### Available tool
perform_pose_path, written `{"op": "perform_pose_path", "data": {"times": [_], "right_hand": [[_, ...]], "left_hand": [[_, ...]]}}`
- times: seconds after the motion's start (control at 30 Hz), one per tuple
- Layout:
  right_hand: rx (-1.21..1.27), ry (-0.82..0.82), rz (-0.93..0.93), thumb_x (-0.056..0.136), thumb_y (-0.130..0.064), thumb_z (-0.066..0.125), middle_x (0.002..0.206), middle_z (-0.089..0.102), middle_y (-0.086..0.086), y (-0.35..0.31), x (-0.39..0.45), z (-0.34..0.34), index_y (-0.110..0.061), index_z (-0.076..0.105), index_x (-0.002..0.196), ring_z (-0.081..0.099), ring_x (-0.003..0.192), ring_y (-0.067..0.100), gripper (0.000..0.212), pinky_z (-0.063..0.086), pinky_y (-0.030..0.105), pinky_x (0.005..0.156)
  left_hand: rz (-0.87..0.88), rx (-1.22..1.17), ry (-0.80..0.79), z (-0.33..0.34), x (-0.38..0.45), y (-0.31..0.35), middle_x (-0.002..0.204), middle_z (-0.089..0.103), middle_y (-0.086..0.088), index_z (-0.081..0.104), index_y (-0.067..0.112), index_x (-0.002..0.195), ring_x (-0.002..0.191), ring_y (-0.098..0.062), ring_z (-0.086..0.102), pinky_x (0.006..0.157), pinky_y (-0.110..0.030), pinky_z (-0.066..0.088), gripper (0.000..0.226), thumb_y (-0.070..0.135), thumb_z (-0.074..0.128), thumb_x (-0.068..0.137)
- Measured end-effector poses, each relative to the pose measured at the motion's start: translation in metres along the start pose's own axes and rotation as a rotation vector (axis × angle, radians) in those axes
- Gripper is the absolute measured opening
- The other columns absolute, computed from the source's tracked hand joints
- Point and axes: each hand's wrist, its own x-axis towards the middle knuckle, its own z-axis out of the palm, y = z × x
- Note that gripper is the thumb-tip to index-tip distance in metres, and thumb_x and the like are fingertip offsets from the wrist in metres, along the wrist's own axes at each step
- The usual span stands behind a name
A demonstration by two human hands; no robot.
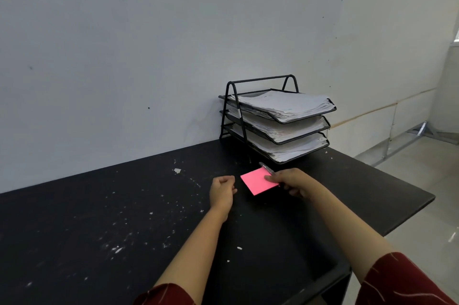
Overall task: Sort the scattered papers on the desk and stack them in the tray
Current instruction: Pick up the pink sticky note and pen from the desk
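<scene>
A black three-tier wire tray (332, 108) stands at the desk's back right against the wall, and each tier holds a thick stack of white papers (283, 103). In front of it a pink pad of sticky notes (255, 180) lies on the black desk (99, 230). My right hand (290, 180) holds the pad's right edge, thumb on top, and also grips a pen (267, 168) that points toward the tray. My left hand (222, 188) rests on the desk just left of the pad, fingers curled into a loose fist with nothing in it.
The desk top is speckled with white paint flecks (177, 170). Its right edge (409, 215) drops to a pale tiled floor. A plain white wall runs along the back of the desk.
</scene>
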Motion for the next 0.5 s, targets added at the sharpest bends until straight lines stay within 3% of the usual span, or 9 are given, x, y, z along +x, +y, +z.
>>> {"op": "perform_pose_path", "data": {"times": [0.13, 0.2, 0.33, 0.43, 0.5], "right_hand": [[0.018, -0.019, -0.051, 0.080, -0.037, 0.075, 0.071, 0.046, -0.001, -0.021, -0.007, 0.036, -0.016, 0.067, 0.116, 0.038, 0.060, 0.010, 0.043, 0.029, 0.022, 0.048], [0.029, -0.036, -0.069, 0.080, -0.037, 0.074, 0.073, 0.049, 0.000, -0.029, -0.007, 0.055, -0.017, 0.068, 0.114, 0.041, 0.063, 0.011, 0.040, 0.032, 0.023, 0.052], [0.052, -0.056, -0.099, 0.081, -0.036, 0.074, 0.070, 0.049, 0.000, -0.041, 0.000, 0.086, -0.017, 0.069, 0.109, 0.042, 0.061, 0.011, 0.034, 0.031, 0.023, 0.049], [0.030, -0.051, -0.117, 0.084, -0.036, 0.071, 0.077, 0.054, 0.001, -0.047, 0.011, 0.101, -0.020, 0.068, 0.107, 0.046, 0.064, 0.011, 0.028, 0.036, 0.022, 0.051], [0.016, -0.038, -0.128, 0.087, -0.034, 0.067, 0.083, 0.059, 0.000, -0.051, 0.022, 0.110, -0.021, 0.067, 0.107, 0.050, 0.067, 0.010, 0.024, 0.039, 0.022, 0.052]], "left_hand": [[-0.063, -0.025, -0.127, -0.025, -0.003, 0.005, 0.113, 0.059, -0.010, 0.045, 0.008, 0.118, 0.103, -0.021, 0.061, 0.085, -0.032, 0.054, 0.041, 0.030, 0.064, 0.089], [-0.086, -0.059, -0.168, -0.036, -0.002, 0.008, 0.113, 0.061, -0.012, 0.042, 0.009, 0.120, 0.100, -0.022, 0.063, 0.078, -0.031, 0.056, 0.044, 0.026, 0.067, 0.088], [-0.026, -0.035, -0.056, -0.056, 0.011, 0.010, 0.108, 0.061, -0.012, 0.037, 0.011, 0.121, 0.091, -0.019, 0.065, 0.069, -0.024, 0.056, 0.047, 0.002, 0.067, 0.085], [0.042, 0.009, 0.007, -0.068, 0.022, 0.008, 0.102, 0.062, -0.011, 0.031, 0.021, 0.118, 0.091, -0.022, 0.065, 0.077, -0.029, 0.056, 0.052, -0.001, 0.066, 0.084], [0.101, 0.086, 0.042, -0.075, 0.033, 0.007, 0.098, 0.062, -0.010, 0.038, 0.022, 0.116, 0.088, -0.021, 0.065, 0.080, -0.032, 0.056, 0.047, -0.001, 0.065, 0.085]]}}
